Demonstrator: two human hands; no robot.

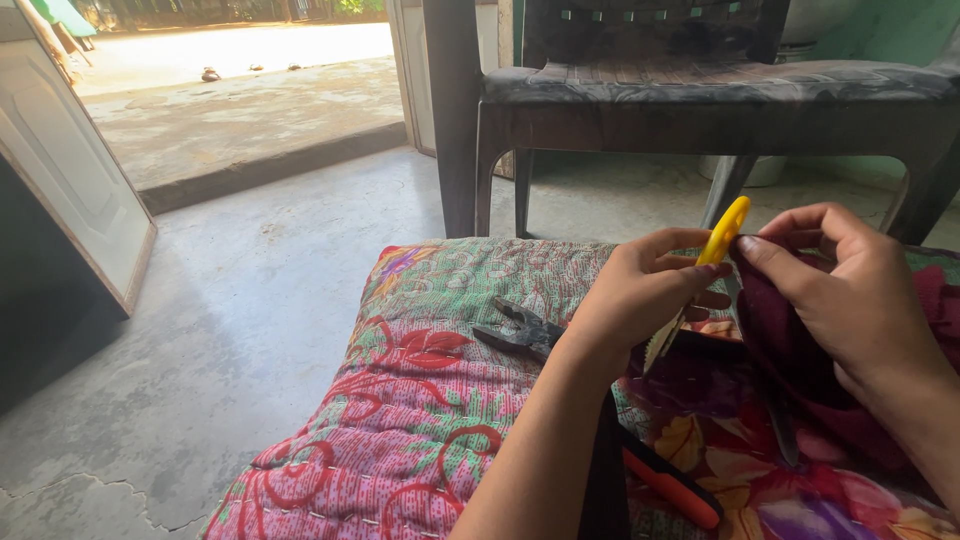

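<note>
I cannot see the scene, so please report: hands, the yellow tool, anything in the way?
Left hand grips yellow tool. Right hand pinches maroon cloth beside it. Dark pliers lie on quilt, apart from both hands.

Open room to the left over the bare part of the patterned quilt (400, 440) and the concrete floor (260, 330) beyond it. Blocked ahead by the dark plastic chair (700, 95), its legs planted just past the quilt's far edge. Hemmed in nearer by dark pliers (520, 333) beside the left hand (640, 290), maroon cloth (800, 350) under the right hand (850, 290), and an orange-handled tool (672, 487) low between the forearms.
</note>
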